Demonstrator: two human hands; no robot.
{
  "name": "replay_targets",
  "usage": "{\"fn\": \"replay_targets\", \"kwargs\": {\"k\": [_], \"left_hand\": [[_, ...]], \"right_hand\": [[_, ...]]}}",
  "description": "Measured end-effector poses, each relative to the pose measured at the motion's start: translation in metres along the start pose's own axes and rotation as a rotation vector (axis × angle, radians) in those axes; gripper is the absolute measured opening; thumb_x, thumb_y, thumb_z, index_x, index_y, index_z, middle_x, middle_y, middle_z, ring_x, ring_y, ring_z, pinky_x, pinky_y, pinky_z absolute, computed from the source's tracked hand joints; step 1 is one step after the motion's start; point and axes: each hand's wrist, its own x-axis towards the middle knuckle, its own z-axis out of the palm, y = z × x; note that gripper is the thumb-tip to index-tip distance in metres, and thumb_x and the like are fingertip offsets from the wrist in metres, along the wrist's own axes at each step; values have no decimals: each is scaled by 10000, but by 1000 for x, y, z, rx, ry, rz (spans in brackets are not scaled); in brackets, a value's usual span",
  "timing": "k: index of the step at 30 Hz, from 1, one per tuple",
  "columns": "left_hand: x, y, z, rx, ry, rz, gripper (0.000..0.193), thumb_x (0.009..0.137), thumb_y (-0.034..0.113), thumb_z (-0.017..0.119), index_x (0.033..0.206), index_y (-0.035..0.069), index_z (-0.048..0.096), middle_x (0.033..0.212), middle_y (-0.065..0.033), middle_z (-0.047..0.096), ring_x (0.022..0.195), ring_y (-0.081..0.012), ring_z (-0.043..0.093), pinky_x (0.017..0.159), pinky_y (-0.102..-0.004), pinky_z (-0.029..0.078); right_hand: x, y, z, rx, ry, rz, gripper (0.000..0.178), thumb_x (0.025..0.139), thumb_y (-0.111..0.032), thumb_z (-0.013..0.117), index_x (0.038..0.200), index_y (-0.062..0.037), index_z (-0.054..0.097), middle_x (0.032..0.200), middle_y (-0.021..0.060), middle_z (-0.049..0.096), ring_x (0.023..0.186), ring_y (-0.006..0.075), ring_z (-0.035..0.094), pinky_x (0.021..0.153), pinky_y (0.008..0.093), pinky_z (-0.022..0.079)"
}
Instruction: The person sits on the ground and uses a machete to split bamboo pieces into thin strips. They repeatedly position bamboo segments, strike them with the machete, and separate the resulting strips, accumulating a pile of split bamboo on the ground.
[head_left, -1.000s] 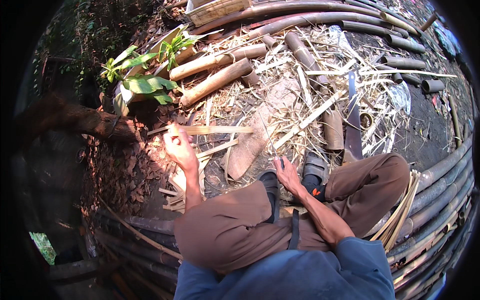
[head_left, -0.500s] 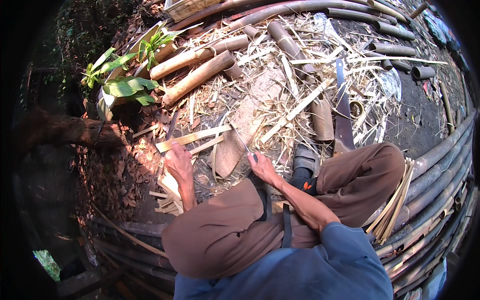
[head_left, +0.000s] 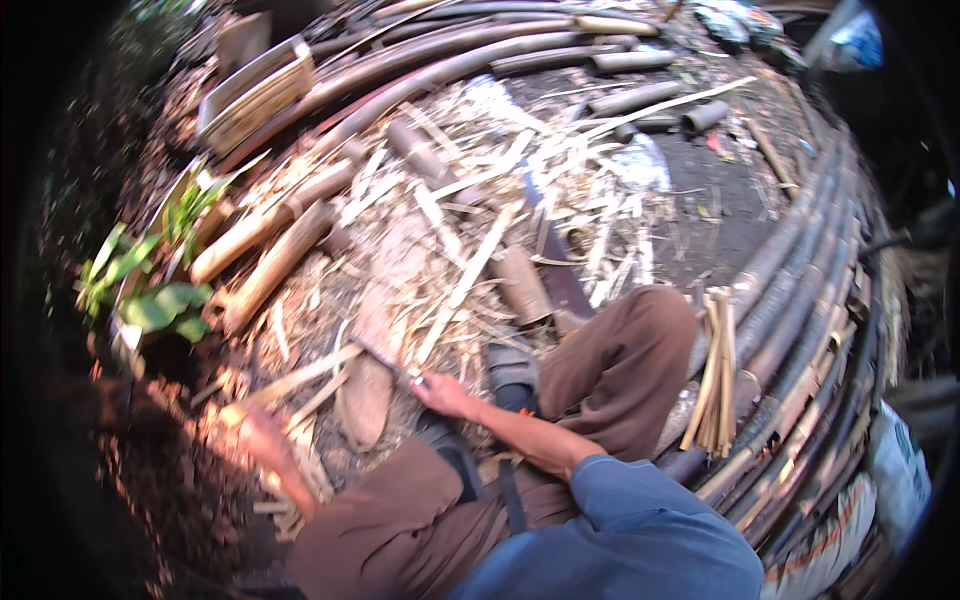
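Observation:
My left hand (head_left: 264, 438), smeared by motion, is closed round the near end of a pale bamboo strip (head_left: 310, 373). My right hand (head_left: 446, 396) grips a knife (head_left: 379, 357), its blade pointing left and away from me, close to the strip's far end. Beneath the blade lies a long flat wooden slab (head_left: 366, 400). More short pale strips (head_left: 280, 515) lie on the ground below my left hand, partly hidden by my leg.
Bamboo shavings (head_left: 480, 235) litter the ground ahead. A long dark blade (head_left: 560, 265) lies beside my right knee. A bundle of thin strips (head_left: 714, 375) leans on long bamboo poles (head_left: 790, 330) at right. Cut bamboo tubes (head_left: 278, 265) and a crate (head_left: 258, 95) lie at left.
The view has swung, so the whole scene sits lower and further left. My left hand still holds the strip, and the knife stays in my right hand near its far end.

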Motion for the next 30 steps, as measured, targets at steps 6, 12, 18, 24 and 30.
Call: {"fn": "replay_targets", "kwargs": {"k": [6,12,18,24,30], "left_hand": [[-33,25,11,-309,-82,56,394,982,343,507,924,-38,591,741,-121,635,630,-216,612,583,-343,509],[-47,23,5,-454,-131,73,356,978,322,529,1003,-32,562,807,-131,634,684,-219,625,631,-341,525],[-53,10,-11,-538,-153,63,343,974,301,551,1081,-25,534,874,-140,633,739,-222,637,679,-340,541],[-42,-21,-23,-632,-209,19,360,971,279,574,1159,-19,506,940,-150,632,793,-225,650,727,-339,557],[-30,-5,-14,-648,-307,-59,390,986,106,525,1334,-2,386,983,-173,650,890,-254,676,799,-360,565]], "right_hand": [[4,-44,-35,-312,420,-455,674,964,-543,439,1422,-53,370,1346,260,439,1030,441,597,919,517,481],[-18,-92,-73,-99,-141,-478,560,952,-547,466,1136,-35,599,838,231,613,751,409,601,686,487,474],[-63,-52,-58,7,-269,-394,598,950,-552,478,797,1,645,655,235,573,637,410,580,589,476,434],[-61,-26,-35,-20,-332,-243,590,968,-525,462,845,12,675,754,252,623,730,430,609,654,494,454],[-59,-27,-32,-125,-311,-124,583,966,-531,507,785,1,666,628,145,584,569,266,556,581,407,445]]}}
